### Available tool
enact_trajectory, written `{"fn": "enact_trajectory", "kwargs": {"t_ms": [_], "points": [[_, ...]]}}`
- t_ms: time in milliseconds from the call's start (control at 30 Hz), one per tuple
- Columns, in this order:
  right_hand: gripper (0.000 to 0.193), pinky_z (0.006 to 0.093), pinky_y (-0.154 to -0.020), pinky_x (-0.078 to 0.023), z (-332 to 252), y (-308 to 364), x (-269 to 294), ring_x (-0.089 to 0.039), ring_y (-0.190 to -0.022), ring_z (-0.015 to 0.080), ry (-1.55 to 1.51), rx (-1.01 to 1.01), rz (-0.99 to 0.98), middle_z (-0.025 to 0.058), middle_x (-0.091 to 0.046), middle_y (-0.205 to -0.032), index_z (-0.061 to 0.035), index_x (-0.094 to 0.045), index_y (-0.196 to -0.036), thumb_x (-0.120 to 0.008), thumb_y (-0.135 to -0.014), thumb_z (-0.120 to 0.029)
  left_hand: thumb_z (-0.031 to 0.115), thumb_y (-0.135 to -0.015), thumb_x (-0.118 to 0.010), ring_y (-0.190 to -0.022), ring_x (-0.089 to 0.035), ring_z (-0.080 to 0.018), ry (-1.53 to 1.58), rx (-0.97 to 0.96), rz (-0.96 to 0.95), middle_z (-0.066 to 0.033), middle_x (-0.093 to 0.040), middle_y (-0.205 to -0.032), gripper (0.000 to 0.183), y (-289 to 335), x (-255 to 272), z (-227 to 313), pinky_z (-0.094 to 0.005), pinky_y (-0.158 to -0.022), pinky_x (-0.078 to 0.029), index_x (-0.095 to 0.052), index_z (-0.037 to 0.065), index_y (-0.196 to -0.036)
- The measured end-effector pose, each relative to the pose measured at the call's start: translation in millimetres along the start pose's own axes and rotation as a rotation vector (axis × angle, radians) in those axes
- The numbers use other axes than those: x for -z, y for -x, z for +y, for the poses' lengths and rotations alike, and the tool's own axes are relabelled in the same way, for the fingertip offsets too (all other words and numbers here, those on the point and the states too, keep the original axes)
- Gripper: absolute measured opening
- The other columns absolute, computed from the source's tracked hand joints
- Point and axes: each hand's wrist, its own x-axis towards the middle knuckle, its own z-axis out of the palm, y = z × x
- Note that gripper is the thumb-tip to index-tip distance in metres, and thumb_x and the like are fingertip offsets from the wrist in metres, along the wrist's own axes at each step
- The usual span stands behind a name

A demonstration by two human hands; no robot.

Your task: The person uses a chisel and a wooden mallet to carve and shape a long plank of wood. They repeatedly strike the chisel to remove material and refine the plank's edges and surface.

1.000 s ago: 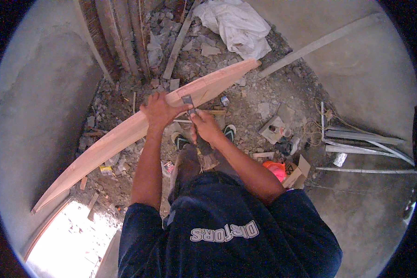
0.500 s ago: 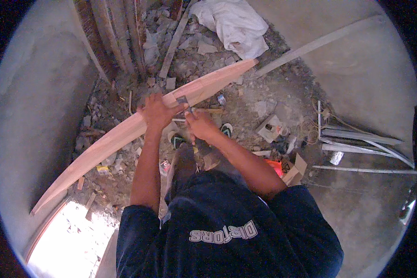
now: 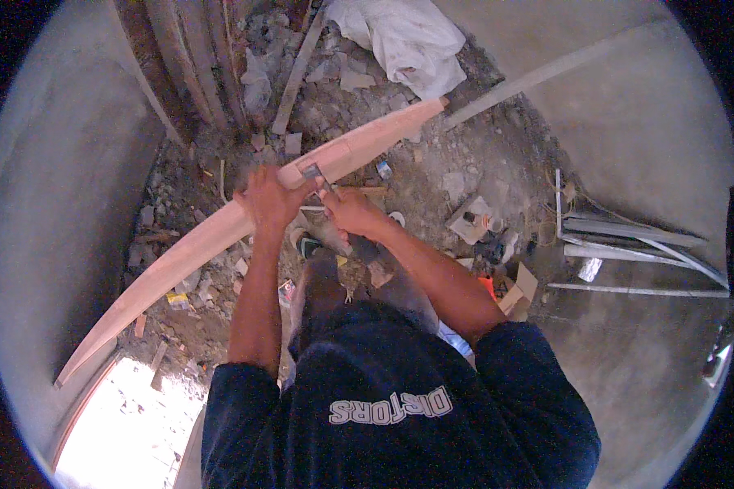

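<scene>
Plank (image 3: 220, 236) of pale wood, long and bent by the lens, runs from the lower left of the frame up to the upper middle, and we see it held across the centre. Our left hand (image 3: 267, 201) is closed around it; our right hand (image 3: 352, 212) is clenched on a small metal-headed tool (image 3: 311, 172) whose head touches the plank's upper edge. What kind of tool it is we cannot tell.

Beneath lies a rubble floor (image 3: 481, 155) of grey stone chips and broken scraps, ringed by smooth concrete walls (image 3: 49, 171) on the left and right. A crumpled white sack (image 3: 408, 41) sits at the upper middle. Pale strips (image 3: 628, 236) lie stacked at the right. A small flat carton (image 3: 475, 218) rests right of centre, with a brown cardboard piece (image 3: 520, 287) and something red just below it. Its print is too small to read. Our feet are mostly hidden by arms and dark shirt, and bright glare washes out the lower left.
</scene>
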Motion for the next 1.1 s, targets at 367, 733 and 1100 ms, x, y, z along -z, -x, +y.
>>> {"fn": "enact_trajectory", "kwargs": {"t_ms": [367, 733, 1100], "points": [[0.043, 0.0400, -0.039, -0.048, -29, -9, 5, -0.055, -0.041, 0.0212, -0.158, -0.376, -0.086, 0.0091, -0.053, -0.057, 0.0015, -0.051, -0.087, -0.040, -0.105, -0.036, 0.077, -0.067, -0.070, -0.117, -0.058, -0.0319, 0.000, 0.029, -0.015, -0.0156, -0.065, -0.121, 0.091, -3, -5, -1, -0.0638, -0.100, -0.030, -0.065, 0.003, -0.119], [0.043, 0.0399, -0.039, -0.048, -2, -12, -11, -0.055, -0.041, 0.0216, -0.062, -0.198, 0.010, 0.0077, -0.051, -0.055, 0.0005, -0.053, -0.083, -0.042, -0.105, -0.035, 0.077, -0.067, -0.069, -0.119, -0.057, -0.0308, -0.015, 0.009, 0.029, -0.0162, -0.062, -0.125, 0.091, -10, -14, -4, -0.0649, -0.102, -0.029, -0.066, 0.001, -0.118], [0.048, 0.0376, -0.038, -0.048, -13, 12, 4, -0.053, -0.040, 0.0193, -0.224, -0.292, -0.031, 0.0053, -0.048, -0.052, -0.0016, -0.049, -0.077, -0.041, -0.107, -0.039, 0.085, -0.056, -0.071, -0.124, -0.056, -0.0323, -0.118, -0.017, 0.008, -0.0172, -0.062, -0.127, 0.102, 0, 8, 12, -0.0697, -0.103, -0.030, -0.066, 0.010, -0.124]]}}
